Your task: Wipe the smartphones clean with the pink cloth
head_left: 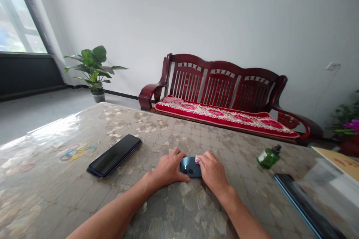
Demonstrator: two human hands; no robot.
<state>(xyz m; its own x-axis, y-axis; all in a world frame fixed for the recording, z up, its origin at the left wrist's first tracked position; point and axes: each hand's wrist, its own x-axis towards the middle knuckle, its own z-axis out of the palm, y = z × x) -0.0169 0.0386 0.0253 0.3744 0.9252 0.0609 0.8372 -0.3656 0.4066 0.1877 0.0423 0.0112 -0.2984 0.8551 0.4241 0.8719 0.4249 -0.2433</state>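
Note:
A blue smartphone (188, 165) lies back side up on the table in front of me, its round camera lenses showing near the lower edge. My left hand (169, 167) grips its left end between thumb and fingers. Pinched in the closed fingers of my right hand (212, 170) is a small crumpled pinkish-white cloth or tissue (197, 160), held against the phone's right part. That hand covers the right end of the phone and most of the wad.
A black-screened phone (114, 155) lies left, near coloured rubber bands (74, 152). To the right are a green spray bottle (268, 157), another dark phone (305, 201) and a yellowish sheet (338, 161). Beyond the table (179, 130) stand a wooden bench (218, 86) and potted plant (97, 69).

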